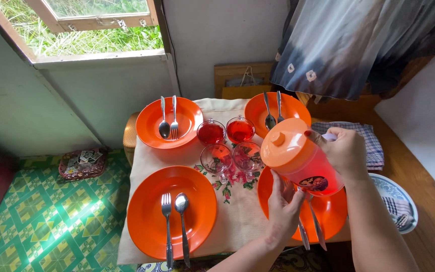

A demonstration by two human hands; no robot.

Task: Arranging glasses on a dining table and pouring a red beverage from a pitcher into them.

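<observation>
An orange-lidded jug [298, 156] of red drink is tilted toward four small glass cups in the middle of a small table. My right hand [346, 151] grips its handle side. My left hand [283, 204] supports it from below. The two far cups [211, 133] [240, 129] hold red drink. The two near cups [216, 157] [247, 155] look clear. The jug's lid end hangs just right of the near right cup.
Four orange plates sit on an embroidered cream cloth [227, 201], each with a fork and spoon: far left [169, 122], near left [172, 211], far right [278, 108], near right [328, 211]. A patterned plate [396, 194] and checked cloth [368, 141] lie right. A small basket [82, 163] rests on the green floor.
</observation>
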